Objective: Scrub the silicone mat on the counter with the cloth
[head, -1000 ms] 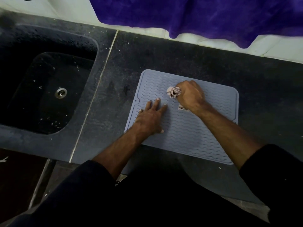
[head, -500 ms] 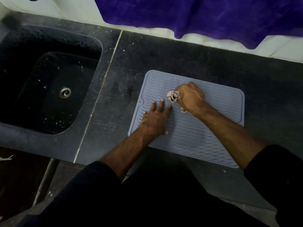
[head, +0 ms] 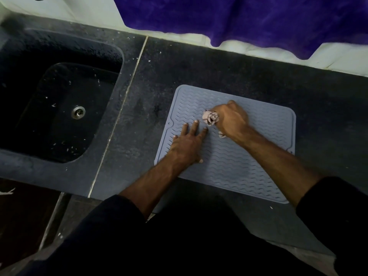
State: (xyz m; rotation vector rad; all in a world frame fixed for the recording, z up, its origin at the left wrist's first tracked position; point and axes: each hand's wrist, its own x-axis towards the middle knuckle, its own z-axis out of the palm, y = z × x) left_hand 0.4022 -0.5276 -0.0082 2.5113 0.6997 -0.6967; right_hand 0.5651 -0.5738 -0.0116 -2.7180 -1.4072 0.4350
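Silicone mat: flat on counter. Your left hand: spread flat, pressing mat. Your right hand: fisted around crumpled cloth, on mat.

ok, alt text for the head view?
The right hand presses a bunched cloth onto a grey ridged mat on a dark counter, the left hand flat on the mat. A sink sits left.

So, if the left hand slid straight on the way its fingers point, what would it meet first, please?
Probably the cloth bunched in the right hand: the left hand lies flat on the mat, fingers aimed just short of it.
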